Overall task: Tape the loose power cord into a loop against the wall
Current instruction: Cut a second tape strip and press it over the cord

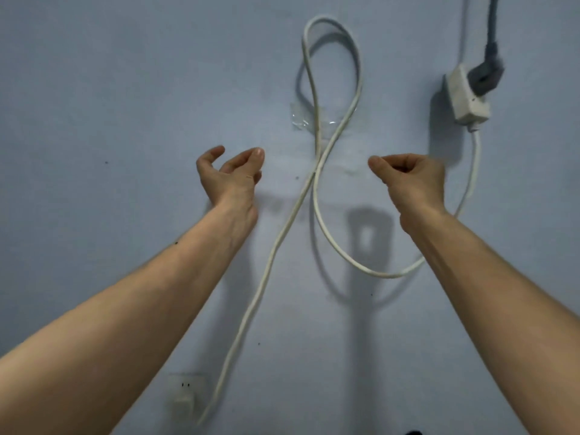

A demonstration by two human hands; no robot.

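A white power cord (pixel 332 127) forms an upright loop on the pale blue wall (pixel 125 89). Clear tape (pixel 301 116) lies across both strands just above where they cross. Below the crossing, one strand runs down left to a plug (pixel 185 401) in a wall outlet, and the other curves right and up to a white socket block (pixel 467 95). My left hand (pixel 230 177) hovers left of the crossing, fingers curled apart, holding nothing. To the right of the crossing is my right hand (pixel 411 180), fingers curled in with the thumb out, apart from the cord.
A grey plug with a grey cable (pixel 488 70) sits in the white socket block at the upper right. A white wall outlet (pixel 187 386) is low on the left. Both forearms reach in from the bottom corners, casting shadows on the wall.
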